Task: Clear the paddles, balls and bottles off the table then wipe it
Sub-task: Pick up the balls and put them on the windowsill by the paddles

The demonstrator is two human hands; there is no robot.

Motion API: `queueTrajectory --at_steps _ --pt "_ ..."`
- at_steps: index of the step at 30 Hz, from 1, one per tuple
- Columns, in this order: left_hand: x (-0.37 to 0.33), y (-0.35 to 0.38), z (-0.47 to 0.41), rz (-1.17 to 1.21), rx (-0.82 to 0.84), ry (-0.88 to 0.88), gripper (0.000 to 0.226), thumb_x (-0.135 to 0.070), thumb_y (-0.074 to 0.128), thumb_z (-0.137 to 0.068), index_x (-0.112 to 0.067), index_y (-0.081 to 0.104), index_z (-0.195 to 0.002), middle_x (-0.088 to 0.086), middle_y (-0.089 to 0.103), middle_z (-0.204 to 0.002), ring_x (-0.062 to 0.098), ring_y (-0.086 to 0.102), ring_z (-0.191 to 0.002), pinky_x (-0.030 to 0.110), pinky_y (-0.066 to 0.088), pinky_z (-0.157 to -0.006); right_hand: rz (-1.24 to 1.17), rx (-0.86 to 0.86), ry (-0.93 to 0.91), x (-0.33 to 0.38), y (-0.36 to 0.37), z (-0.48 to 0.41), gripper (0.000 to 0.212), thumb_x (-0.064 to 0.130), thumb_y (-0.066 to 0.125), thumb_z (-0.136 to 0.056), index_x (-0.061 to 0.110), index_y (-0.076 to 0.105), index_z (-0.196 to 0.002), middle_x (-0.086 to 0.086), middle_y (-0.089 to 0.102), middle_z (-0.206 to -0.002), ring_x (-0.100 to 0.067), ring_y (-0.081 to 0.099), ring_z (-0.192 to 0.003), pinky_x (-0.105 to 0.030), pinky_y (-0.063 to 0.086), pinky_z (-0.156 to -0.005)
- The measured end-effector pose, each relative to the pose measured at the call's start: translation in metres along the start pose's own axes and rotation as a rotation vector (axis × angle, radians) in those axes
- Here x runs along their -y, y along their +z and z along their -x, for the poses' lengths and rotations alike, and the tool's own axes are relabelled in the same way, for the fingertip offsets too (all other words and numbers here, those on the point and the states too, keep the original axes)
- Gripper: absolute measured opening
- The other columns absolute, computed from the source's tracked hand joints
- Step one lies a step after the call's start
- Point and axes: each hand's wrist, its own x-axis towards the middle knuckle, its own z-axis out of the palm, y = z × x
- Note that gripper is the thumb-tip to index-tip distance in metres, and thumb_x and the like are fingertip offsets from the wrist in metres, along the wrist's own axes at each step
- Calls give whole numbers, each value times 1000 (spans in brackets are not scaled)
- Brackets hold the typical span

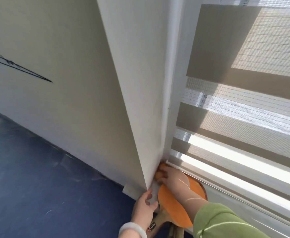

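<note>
Right hand [173, 181] is over the orange balls [158, 176] in the sill [226, 200] corner beside the paddle [171, 206], whether its fingers have closed is unclear, left hand [145, 208] clutching the wall corner [140, 134]; one nudge could roll a ball off!

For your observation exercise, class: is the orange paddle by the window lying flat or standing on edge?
Lying flat: the orange paddle shows its broad face upward on the white ledge below the blind.

Probably a games room in a home: a plain off-white painted wall [63, 83] with a thin black line decal [20, 67], a beige-and-sheer striped roller blind [243, 100] over a sunlit window, dark blue flooring [29, 169], and orange-faced table-tennis paddles [173, 203] in the corner.
</note>
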Motion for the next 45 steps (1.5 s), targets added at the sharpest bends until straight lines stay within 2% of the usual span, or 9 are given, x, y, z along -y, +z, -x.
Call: queueTrajectory --at_steps 6,10,15,19,26,32,38,42,45 --pt "1 0 1 38 -23 -12 55 -9 63 -91 -27 48 -141 -9 58 -118 13 55 -112 35 45 -104 -34 -4 -15 -4 3 5 32 36 60 -81 40 60 -113 12 70 -97 -12 65 -93 -30 52 -83" --pt "1 1 3 32 -19 -7 57 -12 63 -92 -27 45 -144 -10 57 -118 13 54 -114 39 44 -105 -48 -34 -41 -4 -3 14 26 31 65 -85 32 62 -111 7 69 -100 -12 64 -94 -23 46 -77" --pt "0 1 8 -20 -12 33 57 -17 61 -95 -29 39 -147 -13 54 -122 12 52 -116 37 44 -105 0 -77 -30 -6 -4 29 45 32 61 -92 35 51 -136 5 62 -127 -17 59 -115 -27 44 -96" --pt "0 2 5 -44 -20 39 55 -18 61 -95 -30 42 -145 -12 53 -130 13 52 -116 38 43 -107 21 -86 17 -9 4 39 47 38 58 -93 36 48 -139 2 57 -135 -19 52 -125 -31 42 -101" --pt "-3 8 6 -9 16 38 60 -21 60 -95 -30 36 -149 -5 49 -144 19 50 -125 34 43 -105 0 -111 46 -13 13 51 45 33 59 -94 39 48 -138 5 60 -131 -18 60 -114 -27 49 -92" --pt "-7 8 13 1 29 50 65 -26 64 -93 -36 33 -150 -6 46 -146 22 48 -129 42 42 -108 40 -109 40 -17 13 61 45 36 61 -92 42 49 -135 5 62 -128 -17 61 -110 -27 49 -84" --pt "-8 4 29 6 7 80 63 -28 66 -91 -37 38 -147 -8 48 -145 21 47 -129 45 41 -109 54 -108 36 -11 8 75 47 39 61 -92 40 47 -136 2 61 -128 -18 60 -111 -27 50 -86" --pt "-8 -4 51 -45 -56 110 57 -23 63 -93 -31 42 -145 -8 52 -136 19 52 -120 38 44 -105 18 -50 1 0 9 92 42 37 65 -89 37 55 -130 3 65 -116 -16 63 -100 -27 52 -82" --pt "-3 -19 73 -88 -124 103 62 -28 66 -92 -28 38 -147 -2 49 -144 20 50 -127 35 43 -106 54 28 -106 15 14 113 41 35 67 -89 31 60 -129 2 65 -116 -15 62 -102 -24 48 -86"
